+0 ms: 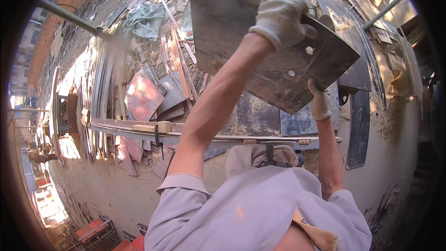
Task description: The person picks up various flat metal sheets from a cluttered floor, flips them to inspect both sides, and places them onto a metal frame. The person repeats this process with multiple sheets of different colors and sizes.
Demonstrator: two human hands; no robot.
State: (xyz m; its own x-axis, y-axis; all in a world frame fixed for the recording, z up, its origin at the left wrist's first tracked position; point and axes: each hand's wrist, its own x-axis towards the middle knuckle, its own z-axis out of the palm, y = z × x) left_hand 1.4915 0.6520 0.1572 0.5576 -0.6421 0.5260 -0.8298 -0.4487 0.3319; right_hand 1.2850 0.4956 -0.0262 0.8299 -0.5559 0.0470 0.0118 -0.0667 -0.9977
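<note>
A dark plywood panel [223,31] is held tilted in front of me, above the bench. My left hand [280,17], in a pale work glove, grips its far edge with the fingers curled over. Near the panel's lower right corner, my right hand [320,103] is gloved too and holds the edge, thumb on the near face. Two small light round spots show on the panel between the hands; whether they are holes I cannot tell. Under it lie scuffed dark boards [251,115] strewn with sawdust. A long rail [209,140] runs crosswise at my waist.
A clamp [158,136] and a wood block [163,126] sit on the rail. Left of the panel are a red-faced board [144,94], timber strips [179,62] and a crumpled green sheet [144,21]. Metal poles [69,17] cross at left; a narrow dark board [359,129] lies right.
</note>
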